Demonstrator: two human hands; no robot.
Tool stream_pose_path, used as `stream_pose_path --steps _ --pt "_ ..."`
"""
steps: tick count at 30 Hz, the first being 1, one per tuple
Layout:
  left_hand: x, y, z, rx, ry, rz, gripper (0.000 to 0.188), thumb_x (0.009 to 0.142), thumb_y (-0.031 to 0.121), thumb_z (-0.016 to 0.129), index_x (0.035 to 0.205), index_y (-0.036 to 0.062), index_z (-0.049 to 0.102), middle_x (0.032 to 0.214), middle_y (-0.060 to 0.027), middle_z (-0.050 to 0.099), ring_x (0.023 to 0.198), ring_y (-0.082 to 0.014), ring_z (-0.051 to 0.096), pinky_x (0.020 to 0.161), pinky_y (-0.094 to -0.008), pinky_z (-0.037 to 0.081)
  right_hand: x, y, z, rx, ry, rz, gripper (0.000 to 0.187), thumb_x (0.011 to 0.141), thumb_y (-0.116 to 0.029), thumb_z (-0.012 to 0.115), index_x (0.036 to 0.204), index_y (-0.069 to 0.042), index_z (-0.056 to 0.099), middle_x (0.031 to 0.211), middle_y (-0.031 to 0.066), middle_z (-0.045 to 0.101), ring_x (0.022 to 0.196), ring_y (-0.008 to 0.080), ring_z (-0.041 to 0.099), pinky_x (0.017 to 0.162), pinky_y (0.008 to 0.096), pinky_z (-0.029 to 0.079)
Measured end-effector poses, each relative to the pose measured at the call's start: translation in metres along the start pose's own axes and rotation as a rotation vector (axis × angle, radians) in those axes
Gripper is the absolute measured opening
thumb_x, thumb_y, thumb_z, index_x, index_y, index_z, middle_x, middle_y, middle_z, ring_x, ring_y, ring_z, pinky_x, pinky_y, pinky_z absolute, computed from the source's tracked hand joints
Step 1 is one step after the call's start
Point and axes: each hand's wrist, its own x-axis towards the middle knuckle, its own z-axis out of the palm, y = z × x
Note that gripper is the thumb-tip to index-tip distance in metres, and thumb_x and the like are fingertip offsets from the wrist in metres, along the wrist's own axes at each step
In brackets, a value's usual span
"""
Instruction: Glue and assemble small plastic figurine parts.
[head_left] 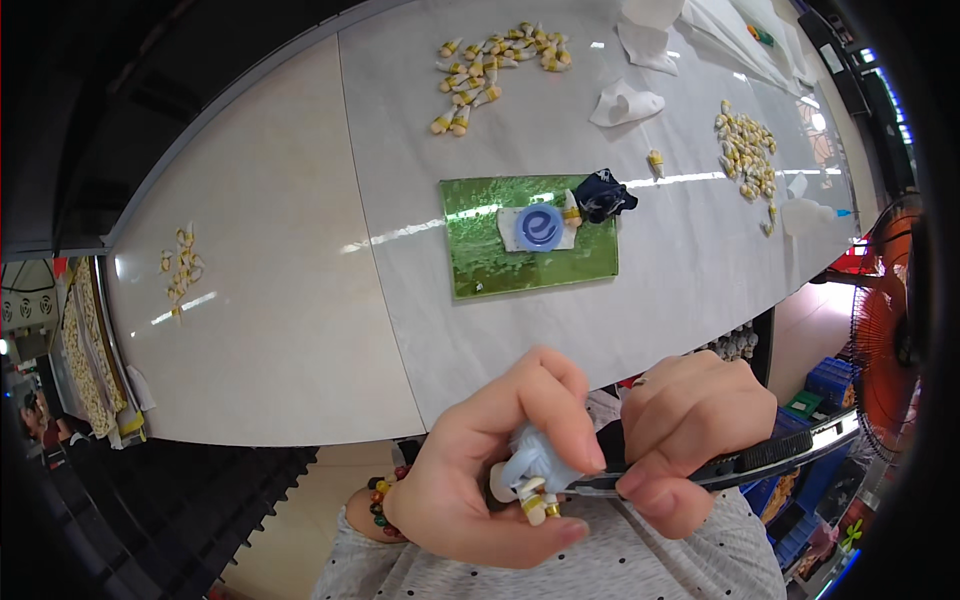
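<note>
Close to my body, the fingers of my left hand (490, 450) are wrapped round a small figurine (540, 458). It has pale blue sculpted hair and little white and gold parts at its lower end. My right hand (700, 430) is closed on a long dark tool (780, 452) with a ridged black grip and a shiny pale end; its exact kind does not show. The tool's thin end reaches the figurine. Beyond my hands, a green glass-like plate (530, 275) lies on the table, bearing a small blue round dish (540, 228).
Small white-and-gold pieces lie in groups at the back (480, 75), right (745, 150) and left (183, 265). A crumpled dark cloth (604, 195) touches the plate. White tissue (627, 103), a clear bottle (805, 216) and an orange fan (890, 330) are around.
</note>
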Motion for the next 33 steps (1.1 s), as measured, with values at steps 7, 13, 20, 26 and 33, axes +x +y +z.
stream_pose_path --steps 7,13,20,26,33 --pt "0.004 0.002 -0.007 0.133 -0.106 -0.030 0.036 0.065 -0.002 0.066 0.096 0.0071 0.051 0.096 -0.0055 0.039 0.087 -0.0103 0.039 0.078 -0.0212 0.029 0.006 0.000 -0.006 -0.018 -0.078 -0.047 0.012 0.063 0.000 0.064 0.057 0.002 0.054 0.049 0.0081 0.053 0.034 0.0136 0.045 0.031 0.0220 0.034" --pt "0.002 -0.006 0.001 -0.027 -0.037 -0.098 0.035 0.065 -0.004 0.065 0.095 0.0072 0.050 0.097 -0.0049 0.040 0.090 -0.0101 0.040 0.080 -0.0218 0.030 0.017 -0.010 -0.015 -0.117 -0.230 0.088 0.014 0.063 0.000 0.066 0.056 0.001 0.054 0.049 0.0074 0.053 0.034 0.0129 0.045 0.031 0.0217 0.033" --pt "0.004 -0.002 0.001 -0.387 0.131 -0.046 0.052 0.068 -0.006 0.063 0.111 0.0065 0.036 0.092 -0.0075 0.043 0.075 -0.0107 0.044 0.068 -0.0254 0.037 -0.005 0.010 0.006 0.152 0.430 -0.172 0.024 0.080 -0.019 0.061 0.066 -0.005 0.048 0.053 0.0036 0.045 0.037 0.0102 0.037 0.034 0.0213 0.031" --pt "0.006 -0.004 0.003 -0.547 0.189 -0.043 0.058 0.073 0.021 0.063 0.117 0.0059 0.028 0.090 -0.0107 0.044 0.073 -0.0148 0.044 0.064 -0.0283 0.038 -0.005 0.020 -0.022 -0.329 0.458 -0.345 0.023 0.084 -0.024 0.057 0.084 -0.005 0.045 0.064 0.0009 0.037 0.051 0.0076 0.033 0.042 0.0205 0.025" --pt "0.005 -0.003 0.006 -0.468 0.327 -0.116 0.061 0.066 0.022 0.058 0.120 0.0104 0.032 0.107 -0.0126 0.042 0.088 -0.0240 0.046 0.065 -0.0353 0.040 -0.001 -0.005 -0.064 -1.368 0.255 0.349 0.023 0.068 0.004 0.059 0.090 -0.003 0.056 0.073 0.0073 0.046 0.062 0.0169 0.045 0.056 0.0263 0.035"
